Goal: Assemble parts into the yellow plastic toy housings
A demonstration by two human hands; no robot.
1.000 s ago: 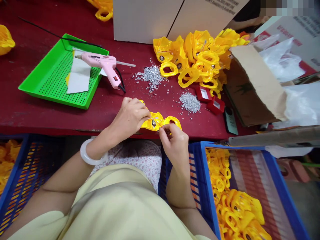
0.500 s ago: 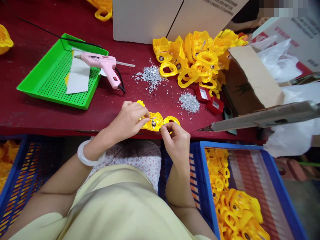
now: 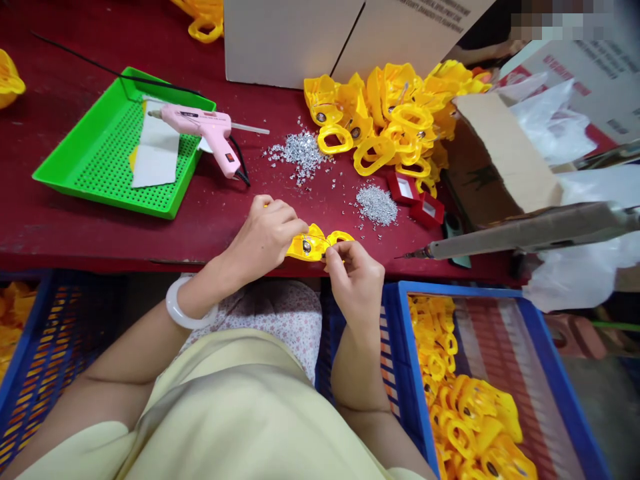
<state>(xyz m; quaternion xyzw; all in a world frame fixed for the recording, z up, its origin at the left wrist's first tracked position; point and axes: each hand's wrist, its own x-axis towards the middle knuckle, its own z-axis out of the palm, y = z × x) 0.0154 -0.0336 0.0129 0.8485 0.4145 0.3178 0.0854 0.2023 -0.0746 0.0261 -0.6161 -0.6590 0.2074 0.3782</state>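
Dark red covers the tabletop (image 3: 100,233), bearing a white carton (image 3: 280,40), heaped yellow parts (image 3: 380,93), a green tray (image 3: 107,170) and, across its rim, a pink glue gun (image 3: 217,137). At the front edge, left hand (image 3: 270,233) and right hand (image 3: 356,277) are clamped on a yellow shell (image 3: 315,253), the left covering one end, the right pinching beside its loop (image 3: 343,236). Whether either grips the thin wire (image 3: 319,236) is unclear.

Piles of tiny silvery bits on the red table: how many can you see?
2. One pile lies right of the pink glue gun; the other pile lies beside the red boxes. More could be hidden behind the yellow heap.
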